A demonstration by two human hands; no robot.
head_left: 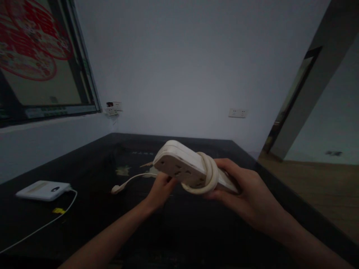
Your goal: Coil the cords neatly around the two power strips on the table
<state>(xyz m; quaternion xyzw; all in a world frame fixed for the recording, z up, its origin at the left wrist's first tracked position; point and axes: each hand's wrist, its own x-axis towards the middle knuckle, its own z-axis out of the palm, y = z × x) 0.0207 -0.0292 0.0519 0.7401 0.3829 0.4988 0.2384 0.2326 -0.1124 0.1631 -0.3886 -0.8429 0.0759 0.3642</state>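
Observation:
A white power strip (183, 164) is held up in front of me, tilted, its socket face turned partly toward me. Its cord (212, 175) is looped around the strip near the middle. My right hand (246, 190) is closed around the strip's right end. Below the strip's left part, my left hand (162, 188) has its fingers closed on the cord, though the strip hides part of them. From there the cord runs left to its plug (115, 189), which hangs or lies just over the black table; I cannot tell which.
On the black table (202, 231), a white power bank (45, 190) with a white cable (66, 211) lies at the left, near a yellow scrap (58, 210). Wall sockets (237, 113) sit behind. A window (42, 56) is at upper left.

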